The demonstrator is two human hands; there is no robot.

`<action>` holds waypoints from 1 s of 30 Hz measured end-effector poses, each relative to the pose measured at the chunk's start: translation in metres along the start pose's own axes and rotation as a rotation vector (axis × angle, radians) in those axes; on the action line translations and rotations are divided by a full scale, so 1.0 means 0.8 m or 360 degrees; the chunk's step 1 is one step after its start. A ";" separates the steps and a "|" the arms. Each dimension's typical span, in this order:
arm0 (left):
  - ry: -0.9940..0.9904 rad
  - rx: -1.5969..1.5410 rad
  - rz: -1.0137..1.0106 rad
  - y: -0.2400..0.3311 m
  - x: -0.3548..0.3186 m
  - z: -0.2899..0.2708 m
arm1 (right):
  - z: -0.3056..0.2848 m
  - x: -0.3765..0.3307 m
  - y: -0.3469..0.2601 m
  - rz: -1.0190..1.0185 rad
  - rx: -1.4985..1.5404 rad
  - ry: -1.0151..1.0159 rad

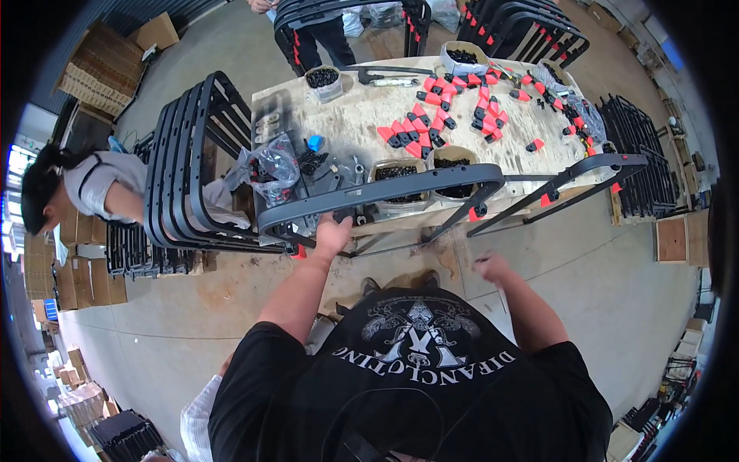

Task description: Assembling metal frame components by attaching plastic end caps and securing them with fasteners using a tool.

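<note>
A black metal frame (400, 187) with a long rounded bar stands along the near side of the wooden worktable (331, 119). My left hand (332, 233) is closed at the lower edge of this bar, near its left end; the bar hides the fingertips. To the right, my right hand (493, 267) hangs in front of the table, apart from the frame. Its fingers are curled together and slightly blurred, so anything small in them does not show. Red-and-black plastic fittings (416, 127) lie scattered over the tabletop.
Tubs of small black parts (396, 171) stand on the table, beside wrenches (359, 171) and a clear plastic bag (273, 169). More black frames (181, 162) are stacked at left. One person (108, 181) bends there; another person (323, 42) stands beyond the table.
</note>
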State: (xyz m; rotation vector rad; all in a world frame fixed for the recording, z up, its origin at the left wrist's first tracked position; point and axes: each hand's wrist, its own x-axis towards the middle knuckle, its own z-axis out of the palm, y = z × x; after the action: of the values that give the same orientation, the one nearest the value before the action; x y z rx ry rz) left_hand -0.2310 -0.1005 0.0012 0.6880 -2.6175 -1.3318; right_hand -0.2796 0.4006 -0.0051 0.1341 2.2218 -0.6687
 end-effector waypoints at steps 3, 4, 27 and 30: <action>0.0145 -0.0088 0.0104 -0.002 -0.045 -0.004 | 0.065 -0.023 -0.067 0.0011 -0.0053 -0.0702; 0.0127 -0.0235 0.0024 -0.008 -0.062 -0.006 | 0.077 -0.030 -0.106 -0.0209 -0.0046 -0.0783; -0.0115 -0.0564 -0.0497 -0.089 -0.193 -0.132 | 0.238 0.009 -0.345 -0.0516 0.0814 -0.0139; 0.0401 -0.0629 -0.0336 -0.093 -0.168 -0.131 | 0.194 -0.028 -0.305 -0.0228 0.0757 -0.0213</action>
State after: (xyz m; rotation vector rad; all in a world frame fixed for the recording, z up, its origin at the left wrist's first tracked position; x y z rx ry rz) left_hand -0.0539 -0.1552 0.0178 1.0057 -2.0486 -1.6328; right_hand -0.2345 0.1160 0.0299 0.1634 1.9219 -1.2414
